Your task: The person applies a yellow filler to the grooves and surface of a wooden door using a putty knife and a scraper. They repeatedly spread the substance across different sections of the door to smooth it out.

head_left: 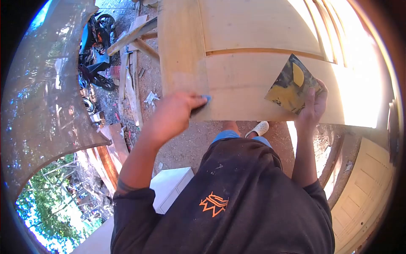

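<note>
From my feed: left hand point(173, 114) grips a small blue-tipped tool point(206, 98) at the pale wooden panel point(249, 95) before me; right hand point(313, 103) holds a dark square plate point(282, 83), yellow paste point(298, 75) unused. Left strip point(181, 46) seems partly coated; remainder unclear.

Reddish dirt ground point(188, 146); parked motorbike point(99, 55); hanging mesh sheet point(46, 84); glaring sunlight on the right

Outdoor woodworking area, with a wooden door panel point(249, 89) above bare dirt point(182, 146).
</note>
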Demonstrator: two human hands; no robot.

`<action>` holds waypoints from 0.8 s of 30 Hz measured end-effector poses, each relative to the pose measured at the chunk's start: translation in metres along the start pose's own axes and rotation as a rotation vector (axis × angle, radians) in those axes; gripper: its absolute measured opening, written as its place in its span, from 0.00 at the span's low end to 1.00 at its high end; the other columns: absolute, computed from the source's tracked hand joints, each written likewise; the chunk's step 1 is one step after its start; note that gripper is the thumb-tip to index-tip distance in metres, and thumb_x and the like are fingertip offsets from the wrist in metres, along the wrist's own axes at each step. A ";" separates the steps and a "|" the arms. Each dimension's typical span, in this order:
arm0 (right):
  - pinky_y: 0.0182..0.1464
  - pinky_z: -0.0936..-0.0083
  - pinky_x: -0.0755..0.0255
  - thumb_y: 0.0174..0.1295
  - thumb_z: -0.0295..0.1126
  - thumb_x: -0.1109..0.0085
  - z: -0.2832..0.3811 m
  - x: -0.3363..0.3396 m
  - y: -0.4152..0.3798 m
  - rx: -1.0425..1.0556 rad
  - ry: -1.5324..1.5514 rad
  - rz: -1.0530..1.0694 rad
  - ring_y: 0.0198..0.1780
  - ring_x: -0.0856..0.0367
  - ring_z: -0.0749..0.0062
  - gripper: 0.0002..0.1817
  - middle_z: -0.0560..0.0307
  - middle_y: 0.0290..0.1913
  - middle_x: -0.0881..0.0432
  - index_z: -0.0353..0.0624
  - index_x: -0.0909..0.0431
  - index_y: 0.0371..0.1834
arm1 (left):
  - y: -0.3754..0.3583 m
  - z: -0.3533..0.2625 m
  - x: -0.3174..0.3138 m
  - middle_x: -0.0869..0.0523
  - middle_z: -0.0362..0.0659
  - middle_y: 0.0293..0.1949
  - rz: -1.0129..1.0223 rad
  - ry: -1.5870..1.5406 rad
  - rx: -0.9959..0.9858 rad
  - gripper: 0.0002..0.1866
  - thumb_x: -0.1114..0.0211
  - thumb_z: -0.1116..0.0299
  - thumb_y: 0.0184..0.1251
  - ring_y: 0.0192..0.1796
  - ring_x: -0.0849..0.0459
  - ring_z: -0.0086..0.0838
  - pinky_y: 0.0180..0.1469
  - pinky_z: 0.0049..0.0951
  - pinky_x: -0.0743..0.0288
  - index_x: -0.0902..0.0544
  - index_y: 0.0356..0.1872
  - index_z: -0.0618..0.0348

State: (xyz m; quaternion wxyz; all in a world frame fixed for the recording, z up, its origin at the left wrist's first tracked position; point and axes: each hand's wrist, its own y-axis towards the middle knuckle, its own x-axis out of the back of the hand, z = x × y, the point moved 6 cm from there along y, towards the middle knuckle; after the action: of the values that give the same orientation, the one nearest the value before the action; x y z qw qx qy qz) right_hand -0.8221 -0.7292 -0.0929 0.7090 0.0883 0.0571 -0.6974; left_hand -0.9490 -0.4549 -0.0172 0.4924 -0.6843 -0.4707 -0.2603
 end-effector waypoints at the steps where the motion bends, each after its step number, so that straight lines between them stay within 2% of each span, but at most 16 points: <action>1: 0.53 0.79 0.34 0.70 0.29 0.56 0.000 0.000 -0.001 -0.006 -0.014 0.001 0.48 0.29 0.77 0.14 0.53 0.47 0.26 0.36 0.37 0.55 | -0.010 -0.005 -0.004 0.17 0.51 0.45 0.056 -0.012 -0.004 0.28 0.47 0.88 0.43 0.49 0.19 0.44 0.54 0.33 0.28 0.19 0.49 0.56; 2: 0.53 0.80 0.34 0.70 0.29 0.56 0.000 0.000 0.000 -0.003 -0.028 -0.003 0.48 0.29 0.77 0.14 0.54 0.46 0.26 0.36 0.37 0.55 | -0.014 -0.007 -0.004 0.17 0.51 0.46 0.107 -0.021 -0.016 0.28 0.48 0.88 0.43 0.49 0.19 0.44 0.54 0.33 0.28 0.19 0.49 0.57; 5: 0.53 0.80 0.34 0.70 0.29 0.56 0.002 0.001 0.002 0.025 -0.052 0.004 0.48 0.29 0.78 0.14 0.54 0.46 0.25 0.36 0.37 0.55 | -0.003 0.010 0.018 0.18 0.53 0.46 0.088 -0.036 -0.076 0.28 0.50 0.88 0.44 0.51 0.19 0.42 0.55 0.32 0.28 0.19 0.49 0.58; 6: 0.53 0.80 0.34 0.70 0.28 0.56 0.002 0.001 0.001 0.032 -0.059 0.009 0.49 0.29 0.78 0.13 0.54 0.45 0.25 0.36 0.37 0.55 | 0.011 0.009 0.042 0.16 0.53 0.45 0.007 -0.088 -0.092 0.27 0.51 0.89 0.44 0.50 0.17 0.38 0.55 0.30 0.28 0.19 0.48 0.60; 8: 0.52 0.80 0.34 0.70 0.29 0.56 0.004 0.000 -0.002 -0.011 -0.015 -0.006 0.48 0.29 0.78 0.13 0.55 0.45 0.25 0.36 0.37 0.54 | 0.047 0.030 0.078 0.14 0.50 0.42 -0.095 -0.058 0.000 0.24 0.47 0.86 0.45 0.46 0.17 0.33 0.53 0.28 0.28 0.19 0.48 0.62; 10: 0.51 0.81 0.33 0.69 0.28 0.55 0.009 -0.003 -0.003 -0.029 0.002 -0.021 0.46 0.28 0.79 0.12 0.55 0.44 0.25 0.37 0.36 0.53 | 0.085 0.032 0.108 0.14 0.49 0.40 0.098 -0.038 0.119 0.22 0.41 0.82 0.44 0.43 0.18 0.29 0.49 0.29 0.26 0.19 0.46 0.64; 14: 0.53 0.80 0.34 0.70 0.27 0.59 0.009 -0.003 -0.003 0.021 -0.038 -0.016 0.49 0.28 0.78 0.13 0.54 0.47 0.25 0.37 0.36 0.55 | 0.141 0.043 0.124 0.16 0.47 0.40 0.205 -0.091 0.190 0.23 0.35 0.79 0.45 0.41 0.18 0.32 0.46 0.31 0.26 0.22 0.48 0.65; 16: 0.52 0.80 0.34 0.70 0.27 0.58 0.007 -0.002 -0.004 0.032 -0.045 -0.023 0.48 0.28 0.78 0.13 0.54 0.47 0.25 0.37 0.36 0.55 | 0.153 0.039 0.125 0.17 0.46 0.41 0.256 -0.028 0.202 0.25 0.32 0.77 0.46 0.41 0.18 0.35 0.47 0.32 0.26 0.24 0.50 0.64; 19: 0.52 0.80 0.34 0.69 0.27 0.57 0.003 0.001 -0.003 0.025 -0.067 -0.033 0.48 0.29 0.78 0.13 0.55 0.46 0.26 0.37 0.36 0.54 | 0.156 0.042 0.121 0.17 0.48 0.42 0.359 0.006 0.410 0.27 0.30 0.77 0.44 0.43 0.18 0.35 0.49 0.33 0.26 0.24 0.51 0.63; 22: 0.52 0.81 0.34 0.69 0.28 0.56 0.001 0.004 -0.001 0.059 -0.132 -0.042 0.48 0.30 0.78 0.13 0.55 0.46 0.26 0.37 0.35 0.54 | 0.165 0.045 0.112 0.17 0.51 0.44 0.460 0.166 0.380 0.29 0.29 0.77 0.44 0.45 0.18 0.37 0.50 0.33 0.26 0.25 0.52 0.64; 24: 0.52 0.81 0.35 0.69 0.28 0.56 0.004 0.001 -0.002 0.005 -0.068 -0.038 0.48 0.30 0.79 0.13 0.56 0.45 0.26 0.37 0.35 0.54 | 0.166 0.049 0.106 0.17 0.51 0.44 0.488 0.191 0.406 0.29 0.29 0.76 0.43 0.46 0.18 0.38 0.50 0.33 0.26 0.26 0.52 0.66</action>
State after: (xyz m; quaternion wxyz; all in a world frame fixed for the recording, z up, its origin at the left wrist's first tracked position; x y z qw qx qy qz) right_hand -0.8240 -0.7314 -0.0889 0.6969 0.0653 0.0328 -0.7135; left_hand -0.7598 -0.3810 -0.0205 0.7086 -0.6370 -0.2869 -0.0986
